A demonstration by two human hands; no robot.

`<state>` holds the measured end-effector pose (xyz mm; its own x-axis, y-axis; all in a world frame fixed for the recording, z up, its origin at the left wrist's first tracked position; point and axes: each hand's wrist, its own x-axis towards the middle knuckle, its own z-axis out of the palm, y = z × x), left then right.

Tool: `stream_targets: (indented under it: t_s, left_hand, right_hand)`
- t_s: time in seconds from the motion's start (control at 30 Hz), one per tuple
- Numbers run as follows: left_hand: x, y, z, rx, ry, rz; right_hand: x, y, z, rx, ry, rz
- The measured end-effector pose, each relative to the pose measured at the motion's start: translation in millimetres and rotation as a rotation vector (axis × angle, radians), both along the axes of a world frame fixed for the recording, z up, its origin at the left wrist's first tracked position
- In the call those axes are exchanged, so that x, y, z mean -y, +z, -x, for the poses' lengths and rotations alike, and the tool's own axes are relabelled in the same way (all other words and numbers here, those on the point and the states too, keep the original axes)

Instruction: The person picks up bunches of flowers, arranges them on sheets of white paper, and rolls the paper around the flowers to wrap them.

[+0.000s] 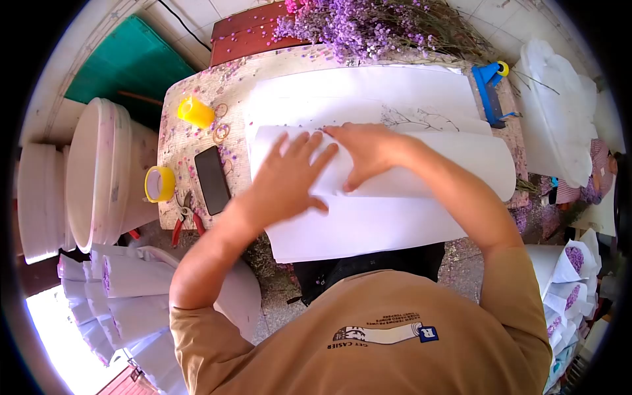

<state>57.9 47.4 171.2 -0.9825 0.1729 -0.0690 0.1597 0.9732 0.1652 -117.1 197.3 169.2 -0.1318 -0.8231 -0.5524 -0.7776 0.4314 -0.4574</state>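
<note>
White paper sheets (pixel 368 230) lie stacked on the worktable, and a white paper roll (pixel 461 161) rests across them. My left hand (pixel 293 168) is over the roll's left end, its fingers spread and nothing held. My right hand (pixel 368 153) spans the roll just beside it, fingertips at the far edge and thumb at the near edge. Thin dry flower stems (pixel 421 120) stick out behind the roll. Whatever is inside the roll is hidden.
Purple flowers (pixel 355 29) lie at the table's back. A blue tape dispenser (pixel 487 95) stands right; yellow tape rolls (pixel 159 184), a yellow cylinder (pixel 196 112), a phone (pixel 212 180) and red-handled pruners (pixel 187 220) are left. White buckets (pixel 99 174) and wrapped bouquets (pixel 141 289) flank the table.
</note>
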Motion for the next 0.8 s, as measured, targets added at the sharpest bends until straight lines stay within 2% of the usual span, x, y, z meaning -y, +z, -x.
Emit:
stream_targets:
  t_s: [0.03,0.1,0.13,0.17,0.27,0.3,0.33,0.37,0.4,0.5,0.53,0.57,0.63,0.67,0.73,0.77,0.8]
  left_hand:
    - [-13,-6,-5,0.004,0.000,0.060]
    - [-6,-16,7,0.021,0.004,0.114]
    - [2,-18,17,0.031,-0.018,0.164]
    - [10,-19,26,0.040,-0.011,0.172]
    - [31,-15,59,0.230,-0.061,0.004]
    - [41,-18,76,0.230,-0.064,0.006]
    - [51,-21,95,0.411,-0.088,-0.089]
    - [55,-21,105,0.592,-0.110,-0.186]
    - [58,-23,108,0.630,-0.101,-0.258]
    - [40,-14,85,0.568,-0.014,-0.191]
    - [32,-21,64,0.386,-0.033,-0.099]
    - [19,-25,37,0.181,-0.015,-0.042]
    - [-2,-34,-3,-0.142,-0.027,0.118]
    - [-9,-36,-20,-0.242,-0.050,0.176]
    - [-9,-41,-22,-0.186,-0.042,0.127]
    - [-8,-38,-18,-0.150,-0.044,0.080]
    - [0,-33,-8,0.010,-0.029,-0.035]
  right_hand:
    - [2,-7,9,0.007,0.013,0.002]
    - [-2,-35,26,-0.030,0.013,0.222]
    - [-8,-51,33,-0.192,0.032,0.334]
    - [-17,-50,36,-0.182,0.037,0.344]
    - [-40,-24,45,-0.499,0.065,0.372]
    - [-42,-6,52,-0.296,0.014,0.136]
    - [-43,3,56,-0.091,-0.041,-0.098]
    - [-44,3,54,-0.092,-0.046,-0.098]
    - [-44,3,50,-0.121,-0.035,-0.097]
    - [-56,-2,31,-0.194,-0.030,-0.053]
    - [-62,-8,18,-0.235,-0.036,-0.008]
    - [-80,-27,1,-0.328,-0.029,0.183]
    - [-103,-37,-37,-0.530,0.005,0.401]
    - [-109,-43,-45,-0.514,0.015,0.401]
    - [-117,-54,-55,-0.576,0.010,0.579]
    - [-112,-51,-51,-0.568,0.005,0.581]
    - [-104,-41,-39,-0.416,-0.024,0.433]
